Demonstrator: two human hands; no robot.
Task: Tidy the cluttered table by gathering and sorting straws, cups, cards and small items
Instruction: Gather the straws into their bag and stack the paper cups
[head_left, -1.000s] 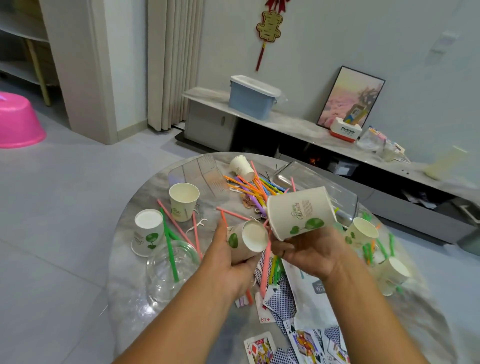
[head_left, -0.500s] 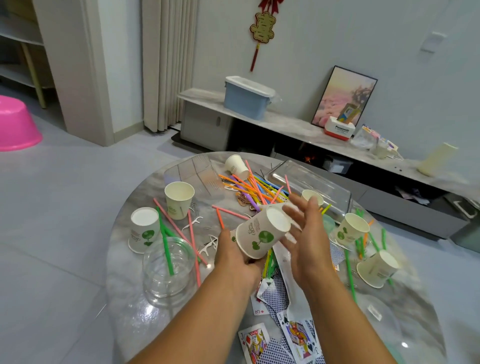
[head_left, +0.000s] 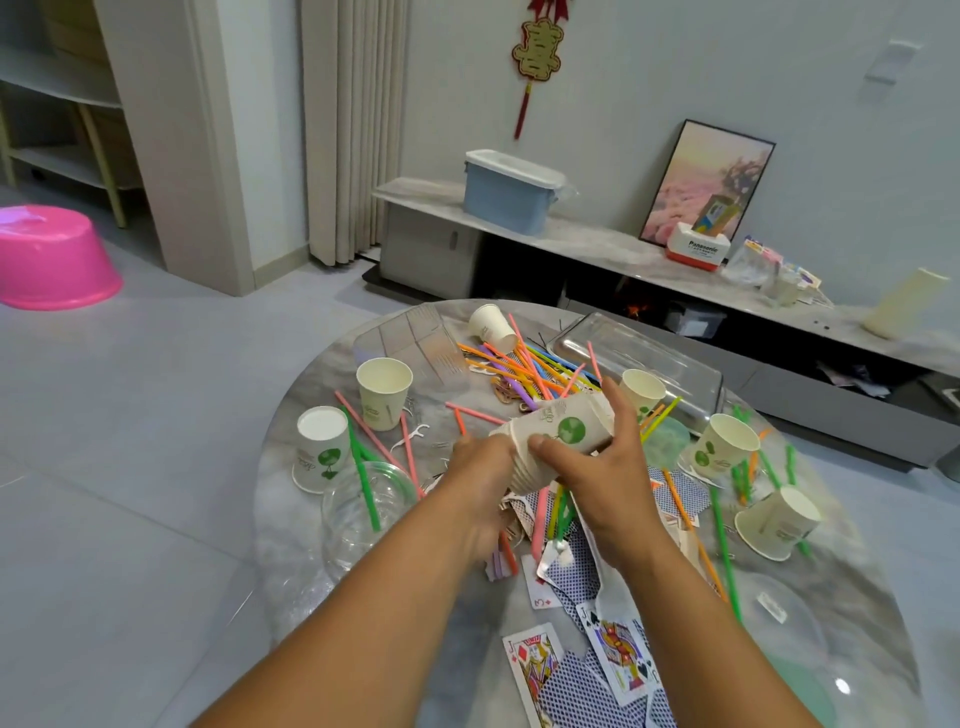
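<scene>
Head view: we grip the nested paper cups (head_left: 558, 436) at frame centre, left hand (head_left: 480, 483) clutching the rims, right hand (head_left: 597, 467) wrapping the bases, long axis tilted upper right.

Home living room: grey tiled floor (head_left: 156, 415), pleated curtain (head_left: 348, 124), low marble-topped media console (head_left: 597, 244), leaning framed picture (head_left: 709, 182), red-and-gold knot wall ornament (head_left: 537, 57), round marble table (head_left: 311, 519) littered with playing cards (head_left: 535, 670).
</scene>
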